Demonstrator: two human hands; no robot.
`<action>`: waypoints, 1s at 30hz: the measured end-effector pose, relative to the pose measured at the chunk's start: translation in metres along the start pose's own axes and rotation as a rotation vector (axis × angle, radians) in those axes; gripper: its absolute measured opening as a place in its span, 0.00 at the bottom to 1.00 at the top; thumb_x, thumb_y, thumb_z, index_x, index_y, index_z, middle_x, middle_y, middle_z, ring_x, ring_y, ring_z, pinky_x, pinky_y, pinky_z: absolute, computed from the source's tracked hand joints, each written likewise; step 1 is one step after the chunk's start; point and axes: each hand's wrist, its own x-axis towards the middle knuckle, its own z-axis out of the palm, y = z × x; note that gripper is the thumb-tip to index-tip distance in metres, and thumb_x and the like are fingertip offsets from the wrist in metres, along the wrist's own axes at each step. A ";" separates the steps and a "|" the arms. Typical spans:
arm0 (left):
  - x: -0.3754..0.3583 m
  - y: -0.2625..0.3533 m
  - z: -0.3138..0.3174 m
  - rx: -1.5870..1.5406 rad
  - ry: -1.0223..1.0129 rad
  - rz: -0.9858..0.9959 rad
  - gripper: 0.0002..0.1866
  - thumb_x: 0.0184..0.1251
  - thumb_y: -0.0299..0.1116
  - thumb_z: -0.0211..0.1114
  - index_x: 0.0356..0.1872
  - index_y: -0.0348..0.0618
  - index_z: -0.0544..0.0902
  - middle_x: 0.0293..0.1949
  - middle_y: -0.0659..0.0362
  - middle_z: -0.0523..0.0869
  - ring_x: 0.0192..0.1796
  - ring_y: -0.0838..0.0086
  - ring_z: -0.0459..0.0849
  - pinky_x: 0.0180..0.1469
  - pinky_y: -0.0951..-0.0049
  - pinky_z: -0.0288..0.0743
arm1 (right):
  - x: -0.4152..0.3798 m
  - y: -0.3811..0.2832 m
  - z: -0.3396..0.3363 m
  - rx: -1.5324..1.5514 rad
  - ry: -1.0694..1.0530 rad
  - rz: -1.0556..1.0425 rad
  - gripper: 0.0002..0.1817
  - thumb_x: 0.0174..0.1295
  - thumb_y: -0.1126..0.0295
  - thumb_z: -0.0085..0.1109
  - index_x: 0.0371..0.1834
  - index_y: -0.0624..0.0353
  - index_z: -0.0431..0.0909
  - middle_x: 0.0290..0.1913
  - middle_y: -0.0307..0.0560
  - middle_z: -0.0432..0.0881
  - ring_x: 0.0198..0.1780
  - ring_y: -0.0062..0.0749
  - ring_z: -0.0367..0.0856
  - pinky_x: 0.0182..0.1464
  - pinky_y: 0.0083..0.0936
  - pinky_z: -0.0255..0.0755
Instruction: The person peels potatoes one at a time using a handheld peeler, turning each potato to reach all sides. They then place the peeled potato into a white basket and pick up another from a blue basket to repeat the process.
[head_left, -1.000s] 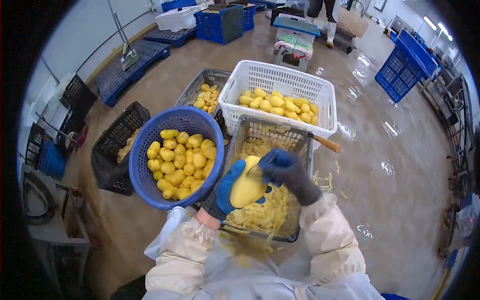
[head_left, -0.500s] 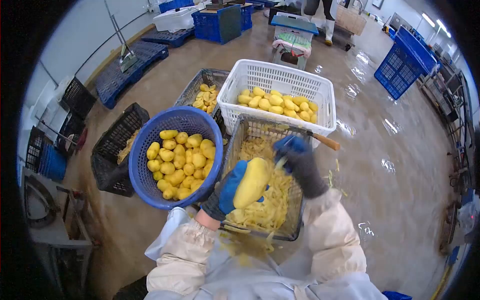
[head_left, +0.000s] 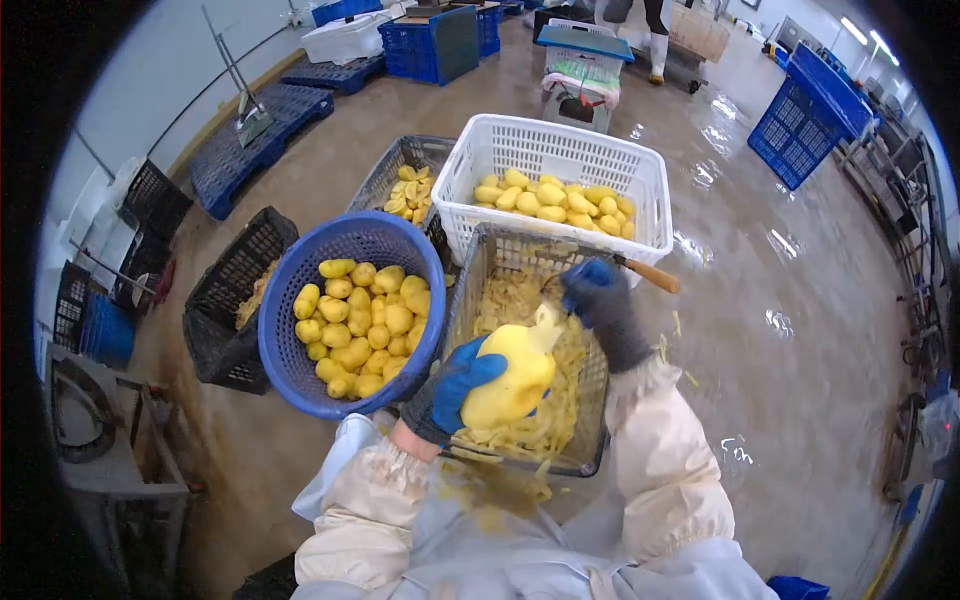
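Note:
My left hand [head_left: 455,390], in a blue and grey glove, holds a yellow peeled potato [head_left: 510,378] over a wire basket [head_left: 480,262] full of pale peelings. My right hand [head_left: 605,305], also gloved, grips a peeler whose blade is mostly hidden; a strip of peel [head_left: 546,318] curls off the potato's top end. A round blue basket [head_left: 345,240] of yellow potatoes sits just left of the wire basket. Behind it stands a white crate [head_left: 560,155] with more potatoes.
A knife with a wooden handle [head_left: 652,275] lies across the wire basket's far rim. Dark crates [head_left: 225,300] stand at left, another with potatoes [head_left: 405,185] behind the blue basket. The floor [head_left: 780,300] is wet. Blue crates [head_left: 800,120] and pallets line the room; a person's legs show far back.
My right hand has drawn away from me along the potato and then back slightly, lifting a strip of peel. My left hand has turned the potato a little.

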 end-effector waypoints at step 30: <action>0.026 0.001 -0.023 0.194 0.098 0.306 0.26 0.69 0.48 0.52 0.60 0.40 0.69 0.54 0.51 0.77 0.53 0.53 0.78 0.52 0.53 0.76 | -0.049 -0.022 0.046 0.114 -0.323 0.001 0.07 0.61 0.65 0.61 0.34 0.58 0.78 0.20 0.34 0.77 0.17 0.14 0.69 0.20 0.12 0.62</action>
